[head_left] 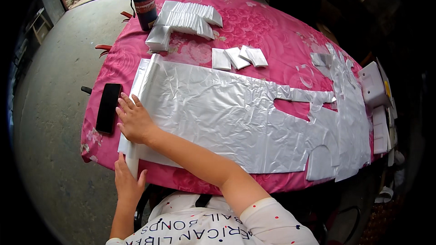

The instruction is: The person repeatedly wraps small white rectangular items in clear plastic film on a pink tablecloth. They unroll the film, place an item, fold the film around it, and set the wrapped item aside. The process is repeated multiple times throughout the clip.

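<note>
A long sheet of whitish, shiny plastic bags (204,109) lies flat across the table, its handle cut-outs toward the right. The left end is turned over into a narrow fold (151,72). My right hand (137,121) presses on this fold, palm down, fingers stretched out and spread. At the fold's near end is my left hand (128,182), with that end between its fingers and thumb. Just left of my right hand lies a black phone (108,109). Several small folded bag packets (221,59) sit beyond the sheet.
Stacks of folded bags (184,20) stand at the far left beside a dark bottle (144,4). More loose bags (352,122) cover the right end of the pink flowered tablecloth (268,22). White plastic holders (374,86) stand at the right edge. Red-handled clamps (103,47) grip the left edge.
</note>
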Motion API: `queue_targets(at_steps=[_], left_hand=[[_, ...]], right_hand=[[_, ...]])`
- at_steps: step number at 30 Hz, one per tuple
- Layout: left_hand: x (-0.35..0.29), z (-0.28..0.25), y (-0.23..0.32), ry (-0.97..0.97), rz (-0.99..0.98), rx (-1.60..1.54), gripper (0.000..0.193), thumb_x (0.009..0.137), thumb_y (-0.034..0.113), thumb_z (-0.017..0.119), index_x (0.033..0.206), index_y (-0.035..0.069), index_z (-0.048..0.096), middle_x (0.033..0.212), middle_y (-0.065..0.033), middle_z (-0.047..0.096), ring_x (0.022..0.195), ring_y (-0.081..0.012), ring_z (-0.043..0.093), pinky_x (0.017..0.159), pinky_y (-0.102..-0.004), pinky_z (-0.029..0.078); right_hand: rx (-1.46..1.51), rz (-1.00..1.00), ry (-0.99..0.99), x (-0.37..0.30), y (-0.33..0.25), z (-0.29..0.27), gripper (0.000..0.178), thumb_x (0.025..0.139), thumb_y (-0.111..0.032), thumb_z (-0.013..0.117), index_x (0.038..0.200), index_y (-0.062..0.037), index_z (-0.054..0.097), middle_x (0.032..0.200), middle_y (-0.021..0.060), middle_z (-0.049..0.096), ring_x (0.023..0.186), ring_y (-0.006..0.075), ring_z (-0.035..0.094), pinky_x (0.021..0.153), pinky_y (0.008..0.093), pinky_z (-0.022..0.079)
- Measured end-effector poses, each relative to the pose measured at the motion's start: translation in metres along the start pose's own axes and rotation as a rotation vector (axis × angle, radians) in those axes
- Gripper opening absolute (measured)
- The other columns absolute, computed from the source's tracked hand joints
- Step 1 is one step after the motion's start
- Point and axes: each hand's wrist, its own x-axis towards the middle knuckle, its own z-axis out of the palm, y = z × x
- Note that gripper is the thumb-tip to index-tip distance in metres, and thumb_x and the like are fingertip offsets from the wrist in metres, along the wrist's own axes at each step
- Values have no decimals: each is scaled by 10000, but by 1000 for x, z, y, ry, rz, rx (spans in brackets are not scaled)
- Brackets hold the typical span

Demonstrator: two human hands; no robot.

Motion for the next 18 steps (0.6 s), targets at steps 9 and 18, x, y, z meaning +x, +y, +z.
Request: queue_targets(at_steps=[9, 18], left_hand=[[-6, -8, -7, -630, -284, -1353, 679, 698, 174, 711, 1245, -65, 389, 859, -105, 588, 708, -143, 592, 620, -285, 510], [20, -10, 63, -937, -270, -1321, 698, 677, 304, 705, 1205, -64, 434, 883, -137, 596, 726, -172, 603, 680, -292, 499]], right_hand=[[1314, 506, 729, -22, -6, -1, 737, 804, -117, 585, 1382, 3, 145, 1275, 205, 391, 1125, 289, 469, 982, 411, 361], [1706, 536, 566, -75, 22, -106, 534, 810, -188, 642, 1212, 9, 351, 862, 84, 536, 746, 143, 571, 688, 280, 515]])
